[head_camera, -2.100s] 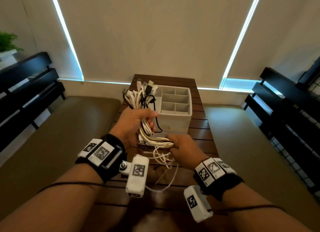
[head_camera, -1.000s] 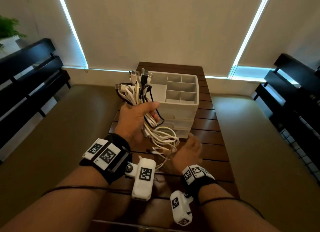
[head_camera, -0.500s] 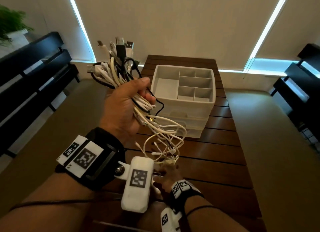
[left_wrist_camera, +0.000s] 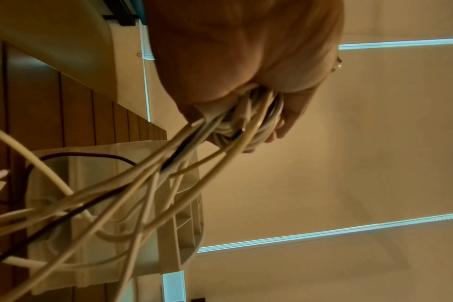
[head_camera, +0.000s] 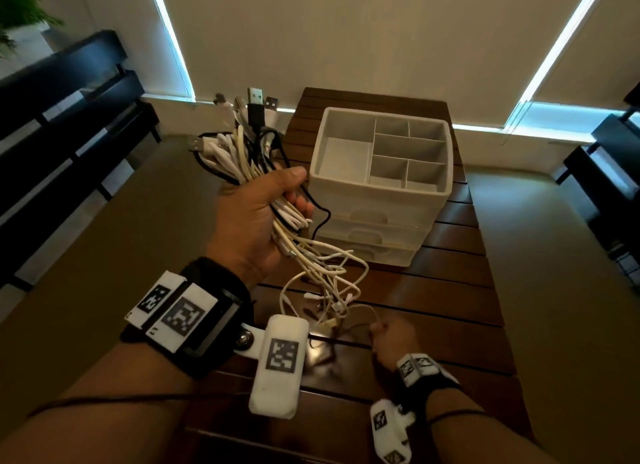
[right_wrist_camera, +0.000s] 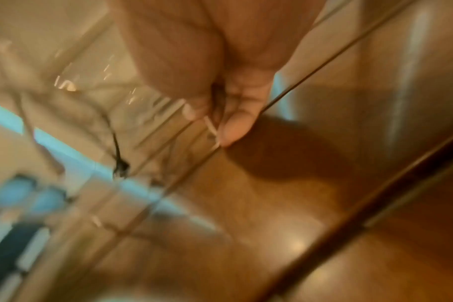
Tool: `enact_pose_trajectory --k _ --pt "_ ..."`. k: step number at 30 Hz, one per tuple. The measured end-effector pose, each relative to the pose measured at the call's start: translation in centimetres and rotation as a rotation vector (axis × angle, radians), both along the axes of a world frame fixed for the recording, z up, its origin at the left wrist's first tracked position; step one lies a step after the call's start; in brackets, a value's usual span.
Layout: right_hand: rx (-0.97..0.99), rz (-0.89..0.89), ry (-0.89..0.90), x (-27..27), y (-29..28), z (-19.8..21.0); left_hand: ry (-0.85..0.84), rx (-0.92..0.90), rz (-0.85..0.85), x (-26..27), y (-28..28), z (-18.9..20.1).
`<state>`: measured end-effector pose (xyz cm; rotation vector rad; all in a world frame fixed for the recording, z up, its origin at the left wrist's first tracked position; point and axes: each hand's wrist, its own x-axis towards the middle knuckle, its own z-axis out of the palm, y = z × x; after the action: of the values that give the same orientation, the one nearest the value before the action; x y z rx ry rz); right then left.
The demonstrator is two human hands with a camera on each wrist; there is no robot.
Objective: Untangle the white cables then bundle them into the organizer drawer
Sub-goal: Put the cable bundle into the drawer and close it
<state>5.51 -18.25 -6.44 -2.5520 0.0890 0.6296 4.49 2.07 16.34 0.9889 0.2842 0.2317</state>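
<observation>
Now the cable bunch [head_camera: 277,200] is held higher than 0.5 s ago, fist of the left hand [head_camera: 254,221] wrapped tight round its middle, plugs sticking up, loose ends dangling w/ a knot of loops just above the table [head_camera: 433,301]. Right hand [head_camera: 393,337] has been dropped low near the table; one thin white strand [right_wrist_camera: 212,128] is pinched betw. thumb and fingertip. Judged: single cable being pulled out of the tangle, so untangling barely started, nothing bundled yet. Bunch is mostly white/cream, some yellowed, w/ at least one black lead [head_camera: 320,221] mixed in. Organizer [head_camera: 381,186] sits just right of the bunch on the table, top compartments bare, drawers [head_camera: 367,217] closed.
</observation>
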Motion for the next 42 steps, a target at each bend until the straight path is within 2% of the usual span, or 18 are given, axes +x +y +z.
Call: enact_pose_trajectory --k 3,5,8,10,12,14,16,18,20,21,23,24,27,30,31,35,38,42 --pt "0.484 -0.361 0.093 0.9 -1.2 0.7 0.048 -0.004 -0.022 0.0 -0.9 -0.9" --pt "0.633 -0.409 0.117 1.5 -1.5 2.1 0.066 -0.009 -0.009 0.1 -1.4 -1.3" --pt "0.78 -0.37 0.176 2.4 -2.1 4.0 0.068 0.025 -0.001 0.2 -1.7 -1.7" --pt "0.792 -0.307 0.208 2.5 -2.5 4.9 0.069 0.061 -0.023 0.3 -1.8 -1.9" --pt "0.688 -0.214 0.231 2.2 -2.9 5.3 0.071 0.11 -0.045 0.3 -1.8 -1.8" --pt "0.478 -0.111 0.207 2.0 -3.2 6.5 0.044 0.189 -0.058 0.3 -1.8 -1.7" --pt "0.404 -0.112 0.003 2.2 -3.1 8.7 0.028 0.248 -0.069 0.4 -1.7 -1.9" --pt "0.659 -0.121 -0.219 2.2 -2.5 12.8 0.029 0.261 -0.078 0.6 -1.6 -2.2" --pt "0.896 0.048 -0.24 1.7 -1.1 17.3 0.016 0.266 -0.117 0.6 -2.1 -2.2" --pt "0.893 0.17 -0.196 1.1 -0.2 19.2 0.004 0.262 -0.129 0.5 -2.5 -2.0" --pt "0.755 0.343 -0.155 0.0 1.9 21.5 -0.017 0.228 -0.106 0.1 -3.4 -1.2" --pt "0.707 0.362 -0.166 -0.4 2.8 22.0 -0.022 0.2 -0.083 0.1 -3.7 -0.8" --pt "0.783 0.338 -0.177 -0.8 4.5 21.7 -0.029 0.087 -0.066 0.3 -4.4 0.5" --pt "0.877 0.355 -0.164 -0.5 4.4 22.3 -0.012 -0.076 -0.114 0.3 -4.4 2.0" --pt "0.852 0.386 -0.152 -0.3 4.0 22.7 0.005 -0.114 -0.149 0.3 -4.3 2.3" --pt "0.462 0.574 -0.182 0.1 2.6 24.5 0.083 -0.123 -0.307 -0.1 -3.8 2.7" --pt "0.24 0.673 -0.171 0.5 1.7 25.7 0.041 -0.027 -0.343 -0.3 -3.5 3.2" --pt "0.147 0.683 -0.189 1.1 -0.2 26.9 0.003 0.067 -0.351 0.0 -2.1 3.5"
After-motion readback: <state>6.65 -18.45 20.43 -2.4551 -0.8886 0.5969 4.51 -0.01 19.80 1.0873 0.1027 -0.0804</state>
